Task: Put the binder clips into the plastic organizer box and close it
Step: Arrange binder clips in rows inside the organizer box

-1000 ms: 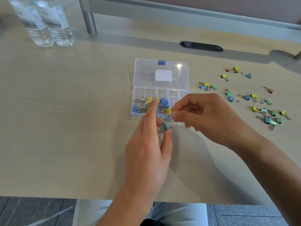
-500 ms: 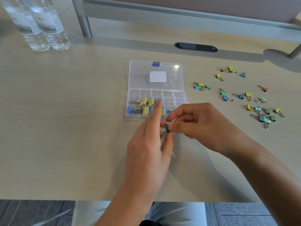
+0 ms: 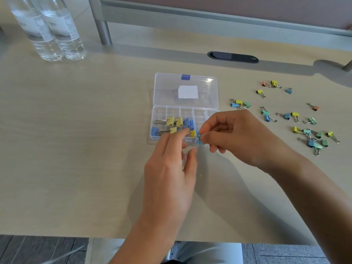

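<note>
A clear plastic organizer box (image 3: 162,111) lies open at the desk's centre, its lid (image 3: 185,89) folded back with a white label and a blue latch. Several yellow and blue binder clips (image 3: 176,121) fill its left compartments. My right hand (image 3: 234,138) pinches a small blue binder clip (image 3: 200,140) at the box's front edge. My left hand (image 3: 171,168) is just below and left of it, fingers relaxed, fingertips close to the clip. Whether they touch it is unclear. Several loose coloured clips (image 3: 308,130) lie scattered to the right.
Two water bottles (image 3: 51,29) stand at the back left. A dark cable grommet (image 3: 233,56) sits behind the box, below a grey partition rail with a metal post (image 3: 103,31). The desk's front edge runs under my forearms.
The small blue clip passed from my left fingers to my right hand's pinch and moved up to the box's front edge. My left fingers loosened.
</note>
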`<state>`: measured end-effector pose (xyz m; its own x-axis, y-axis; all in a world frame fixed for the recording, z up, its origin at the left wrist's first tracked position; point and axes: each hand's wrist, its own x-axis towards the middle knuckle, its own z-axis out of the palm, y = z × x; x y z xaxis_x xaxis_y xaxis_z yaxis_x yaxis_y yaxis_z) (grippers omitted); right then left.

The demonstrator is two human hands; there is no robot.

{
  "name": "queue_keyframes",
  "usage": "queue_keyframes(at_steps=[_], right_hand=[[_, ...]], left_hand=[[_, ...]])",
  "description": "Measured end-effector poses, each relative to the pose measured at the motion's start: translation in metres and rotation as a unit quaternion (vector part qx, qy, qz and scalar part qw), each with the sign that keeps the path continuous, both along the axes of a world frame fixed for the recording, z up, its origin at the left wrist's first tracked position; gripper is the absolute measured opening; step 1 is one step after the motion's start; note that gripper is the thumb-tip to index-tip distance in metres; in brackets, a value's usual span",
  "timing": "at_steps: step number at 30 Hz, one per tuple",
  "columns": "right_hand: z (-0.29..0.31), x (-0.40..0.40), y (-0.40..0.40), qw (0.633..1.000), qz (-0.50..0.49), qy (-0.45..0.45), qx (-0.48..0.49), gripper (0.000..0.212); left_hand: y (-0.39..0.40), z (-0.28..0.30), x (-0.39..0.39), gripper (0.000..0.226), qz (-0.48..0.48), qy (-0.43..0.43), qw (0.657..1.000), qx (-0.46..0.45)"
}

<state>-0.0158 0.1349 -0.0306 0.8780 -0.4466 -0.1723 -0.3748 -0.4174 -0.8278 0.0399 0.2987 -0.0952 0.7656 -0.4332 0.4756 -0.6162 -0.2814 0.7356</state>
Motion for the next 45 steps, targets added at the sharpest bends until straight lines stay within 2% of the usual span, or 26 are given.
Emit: queue_keyframes(at_steps=[3,6,9,13,21,45], right_hand=[[-0.007,0.005,-0.007,0.996,-0.018,-0.042,-0.081,0.008],[-0.015,0.011,-0.010,0.981,-0.020,-0.088,-0.169,0.008],[-0.023,0.019,-0.011,0.969,-0.002,-0.106,-0.223,0.009],[-0.029,0.026,-0.012,0.969,0.005,-0.110,-0.223,0.010],[-0.033,0.030,-0.015,0.968,0.016,-0.114,-0.223,0.011],[-0.039,0.033,-0.016,0.967,-0.002,-0.110,-0.229,0.008]], left_hand=[[0.001,-0.002,0.004,0.045,0.030,-0.003,0.999,0.043],[0.000,-0.003,0.007,0.040,0.049,-0.045,0.994,0.082],[-0.005,-0.008,0.007,0.052,0.054,-0.055,0.985,0.156],[-0.007,-0.016,0.006,0.068,0.045,-0.049,0.968,0.243],[-0.013,-0.016,0.007,0.074,0.031,-0.049,0.948,0.314],[-0.013,-0.016,0.006,0.074,0.037,-0.059,0.942,0.329]])
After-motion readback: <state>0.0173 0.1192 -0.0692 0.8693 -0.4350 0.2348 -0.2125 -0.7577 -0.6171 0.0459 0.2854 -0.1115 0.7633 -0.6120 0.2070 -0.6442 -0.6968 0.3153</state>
